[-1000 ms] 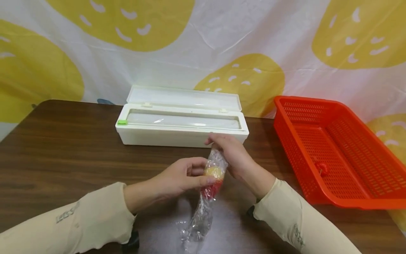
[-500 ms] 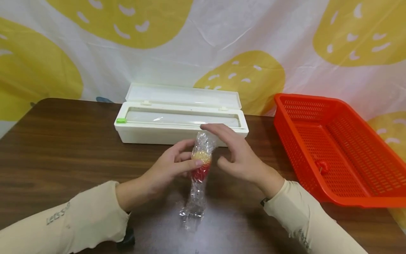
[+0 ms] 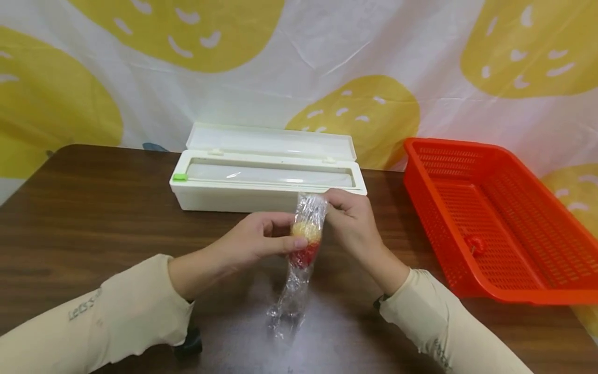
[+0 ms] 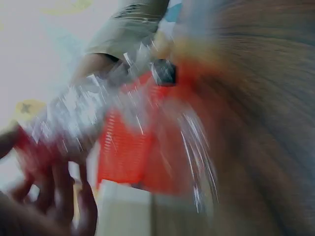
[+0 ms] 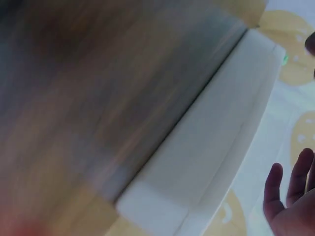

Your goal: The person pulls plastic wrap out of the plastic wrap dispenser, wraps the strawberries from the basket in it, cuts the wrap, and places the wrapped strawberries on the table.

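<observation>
My left hand (image 3: 261,236) holds a yellow and red rounded piece (image 3: 304,254) wrapped in clear cling film (image 3: 294,291), thumb across its front and fingers behind. What the piece is, I cannot tell. The film stands up in a flattened sleeve above it and trails down in a crumpled tail below. At the upper end of the film, my right hand (image 3: 352,223) pinches the right edge between curled fingers and thumb. In the blurred left wrist view, the loose film (image 4: 83,113) spreads beyond the left fingers (image 4: 64,191). The right wrist view shows only some right fingers (image 5: 295,187).
Behind the hands stands a white cling film dispenser (image 3: 261,200), its lid (image 3: 271,141) raised, a roll inside and a green slider (image 3: 179,177) at its left end. To the right is a red plastic basket (image 3: 472,270) with a small red item (image 3: 475,244) inside. A patterned cloth hangs behind the brown table (image 3: 117,223).
The right hand came off the film's upper end, spread beside it, then took hold of its edge again. The left hand kept its hold, shifting slightly left and then back right.
</observation>
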`<move>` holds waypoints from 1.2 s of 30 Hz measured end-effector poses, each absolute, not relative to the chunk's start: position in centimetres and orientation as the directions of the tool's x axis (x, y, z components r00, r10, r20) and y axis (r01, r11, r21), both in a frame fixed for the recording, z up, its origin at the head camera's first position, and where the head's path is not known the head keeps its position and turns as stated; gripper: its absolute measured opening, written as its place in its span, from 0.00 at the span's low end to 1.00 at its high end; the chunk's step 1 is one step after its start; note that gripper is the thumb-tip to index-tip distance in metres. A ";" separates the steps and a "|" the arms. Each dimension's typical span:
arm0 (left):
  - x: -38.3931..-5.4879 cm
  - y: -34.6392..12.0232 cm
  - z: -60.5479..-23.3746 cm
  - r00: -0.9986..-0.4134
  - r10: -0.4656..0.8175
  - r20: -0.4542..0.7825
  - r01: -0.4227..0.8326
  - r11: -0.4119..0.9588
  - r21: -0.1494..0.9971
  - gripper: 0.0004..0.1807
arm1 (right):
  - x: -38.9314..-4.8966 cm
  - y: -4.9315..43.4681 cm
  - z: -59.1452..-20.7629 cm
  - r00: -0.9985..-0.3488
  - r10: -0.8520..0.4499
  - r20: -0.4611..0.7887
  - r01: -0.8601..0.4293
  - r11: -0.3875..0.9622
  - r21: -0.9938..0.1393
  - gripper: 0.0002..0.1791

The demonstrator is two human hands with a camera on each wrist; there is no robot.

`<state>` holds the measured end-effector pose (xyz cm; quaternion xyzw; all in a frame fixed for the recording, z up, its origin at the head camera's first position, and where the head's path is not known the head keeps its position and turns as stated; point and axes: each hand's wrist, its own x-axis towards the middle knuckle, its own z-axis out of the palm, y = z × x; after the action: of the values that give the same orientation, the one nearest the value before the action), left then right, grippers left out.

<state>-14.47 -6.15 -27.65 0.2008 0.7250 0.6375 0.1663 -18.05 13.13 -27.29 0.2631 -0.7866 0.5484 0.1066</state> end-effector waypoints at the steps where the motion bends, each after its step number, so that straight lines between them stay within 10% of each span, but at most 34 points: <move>1: -14.4 -6.1 -27.4 -0.882 0.471 0.019 0.092 0.132 0.987 0.26 | -17.9 12.9 -27.3 -0.873 -0.269 0.407 -0.470 0.239 -0.850 0.09; 5: -14.3 -5.8 -26.5 -0.945 0.322 0.061 0.125 0.181 0.976 0.22 | -17.7 12.0 -27.6 -0.936 -0.237 0.260 -0.313 0.226 -0.922 0.12; 13: -14.1 -5.7 -26.6 -0.991 0.130 0.044 0.057 0.103 0.993 0.19 | -17.2 11.9 -27.8 -0.856 -0.478 0.199 -0.371 0.298 -0.879 0.14; 25: -14.9 -6.2 -26.7 -0.994 0.106 -0.006 -0.007 -0.010 1.000 0.22 | -16.1 12.1 -28.2 -0.729 -0.666 0.160 -0.323 0.128 -0.938 0.22; 36: -14.6 -6.5 -27.2 -0.963 0.268 0.012 0.044 0.111 0.993 0.18 | -15.6 12.1 -28.7 -0.748 -0.639 0.178 -0.396 0.215 -0.893 0.30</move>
<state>-14.65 -6.52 -27.17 0.1054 0.7405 0.6582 0.0853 -15.57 12.14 -28.67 0.3358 -0.7709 0.5288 -0.1150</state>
